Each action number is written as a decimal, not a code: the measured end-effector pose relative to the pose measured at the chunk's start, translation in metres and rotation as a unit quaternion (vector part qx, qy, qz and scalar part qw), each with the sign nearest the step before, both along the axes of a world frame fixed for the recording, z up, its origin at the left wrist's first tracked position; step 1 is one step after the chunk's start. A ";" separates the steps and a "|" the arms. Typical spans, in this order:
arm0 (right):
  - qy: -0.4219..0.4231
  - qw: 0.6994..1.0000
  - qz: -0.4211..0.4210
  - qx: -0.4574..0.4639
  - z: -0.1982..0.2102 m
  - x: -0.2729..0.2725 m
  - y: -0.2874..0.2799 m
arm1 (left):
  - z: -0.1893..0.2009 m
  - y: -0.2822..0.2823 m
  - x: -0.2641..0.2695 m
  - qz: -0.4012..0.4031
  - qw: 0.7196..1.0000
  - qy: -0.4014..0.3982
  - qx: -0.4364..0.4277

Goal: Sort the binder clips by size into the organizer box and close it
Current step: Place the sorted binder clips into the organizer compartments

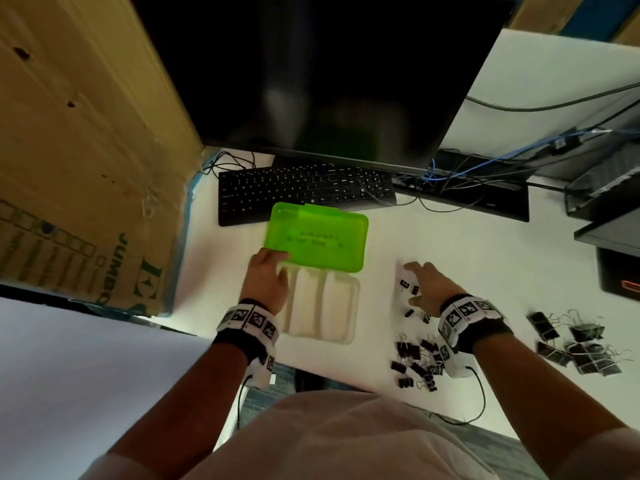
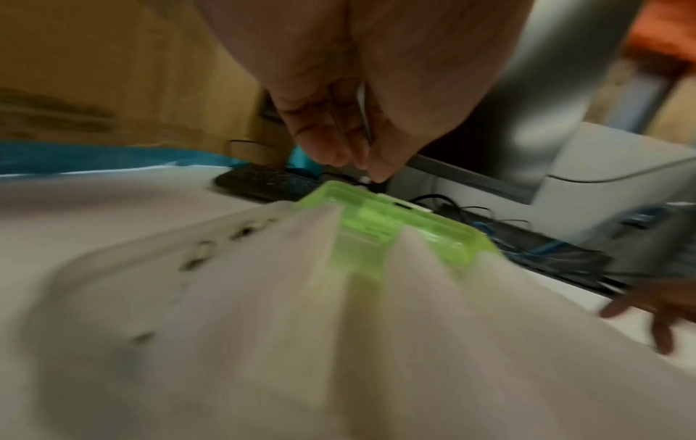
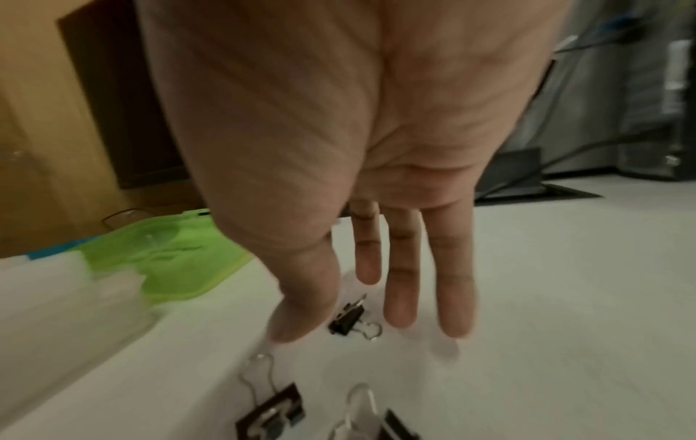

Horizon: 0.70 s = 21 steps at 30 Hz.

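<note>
Organizer box [image 1: 320, 306] is seen on the white desk [image 1: 467, 244], its green lid [image 1: 317, 242] swung back toward the keyboard [image 1: 304, 194]; the pale tray's compartments are bare.

Left hand [image 1: 268, 275]: laid at the tray's far-left corner, where tray meets lid. Fingers are seen bent in the left wrist view [image 2: 339, 131]; whether the grip is closed on the lid edge cannot be told, the frame being blurred.

Right hand [image 1: 427, 282]: grip slack, fingers [image 3: 401, 285] held straight and spread, nothing held. Small binder clips [image 1: 410, 289] are found directly under and just beside the fingertips; one [image 3: 350, 320] lies between thumb and middle finger. A medium cluster [image 1: 417, 360] lies behind the wrist, and large clips [image 1: 575, 344] well off to the grip's right.
</note>
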State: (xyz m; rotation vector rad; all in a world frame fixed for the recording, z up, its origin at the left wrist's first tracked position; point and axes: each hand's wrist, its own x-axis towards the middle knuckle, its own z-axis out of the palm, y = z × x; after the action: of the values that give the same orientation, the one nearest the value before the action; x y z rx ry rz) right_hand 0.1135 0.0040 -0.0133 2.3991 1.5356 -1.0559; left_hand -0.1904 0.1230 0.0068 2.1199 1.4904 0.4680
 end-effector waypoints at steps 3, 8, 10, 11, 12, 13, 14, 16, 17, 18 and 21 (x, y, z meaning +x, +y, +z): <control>0.000 0.998 0.046 -0.045 0.005 -0.004 -0.003 | 0.010 -0.023 0.044 -0.110 0.992 -0.028 -0.052; -0.011 0.999 0.037 -0.019 -0.004 -0.005 -0.026 | -0.001 -0.065 0.113 -0.276 0.952 0.000 -0.131; -0.006 0.999 0.028 0.016 -0.008 -0.006 -0.035 | -0.009 -0.076 0.129 -0.309 0.938 0.049 -0.150; -0.002 0.999 0.022 0.027 -0.009 -0.005 -0.039 | -0.013 -0.079 0.136 -0.322 0.932 0.069 -0.153; 0.001 0.999 0.015 0.034 -0.010 -0.005 -0.042 | -0.016 -0.082 0.143 -0.332 0.927 0.086 -0.153; 0.001 0.999 0.009 0.042 -0.011 -0.004 -0.045 | -0.018 -0.084 0.149 -0.341 0.923 0.099 -0.152; 0.000 0.999 0.004 0.048 -0.011 -0.003 -0.049 | -0.020 -0.086 0.155 -0.348 0.919 0.109 -0.152; 0.002 0.999 0.001 0.054 -0.010 -0.002 -0.054 | -0.024 -0.088 0.166 -0.357 0.915 0.112 -0.151; 0.003 0.998 0.004 0.056 -0.009 -0.001 -0.057 | -0.027 -0.089 0.172 -0.359 0.915 0.109 -0.147; 0.001 0.998 0.008 0.055 -0.008 0.000 -0.059 | -0.029 -0.090 0.177 -0.359 0.916 0.108 -0.144; -0.008 0.998 0.028 0.053 -0.005 0.005 -0.062 | -0.031 -0.091 0.187 -0.355 0.915 0.127 -0.140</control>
State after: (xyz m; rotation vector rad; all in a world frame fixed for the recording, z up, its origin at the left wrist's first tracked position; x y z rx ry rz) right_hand 0.1183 -0.0581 -0.0183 2.4100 1.6848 -0.9655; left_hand -0.0035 0.0322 -0.0242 2.3379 0.7332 -0.2814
